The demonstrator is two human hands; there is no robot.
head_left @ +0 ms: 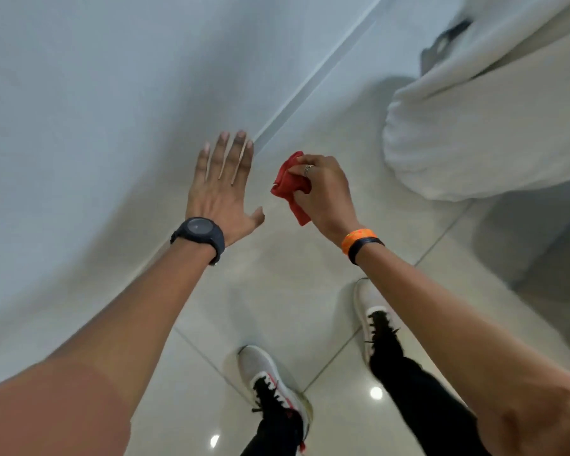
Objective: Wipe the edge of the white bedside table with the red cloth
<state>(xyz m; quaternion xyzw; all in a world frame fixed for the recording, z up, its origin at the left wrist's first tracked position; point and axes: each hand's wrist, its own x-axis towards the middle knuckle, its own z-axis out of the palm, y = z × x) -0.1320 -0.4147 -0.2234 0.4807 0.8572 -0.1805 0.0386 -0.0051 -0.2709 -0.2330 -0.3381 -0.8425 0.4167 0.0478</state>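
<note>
Cloth, red, bunched in right hand's closed fingers, hangs just right of white surface's edge; left hand rests there, fingers spread.

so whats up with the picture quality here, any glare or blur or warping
Head view: two bright light spots glare off the glossy floor tiles; wide-angle warping bends the white surface under the flat left hand; mild motion blur softens the red cloth in the right hand and the white bedding.

red cloth, crumpled, bunched in right hand
</note>
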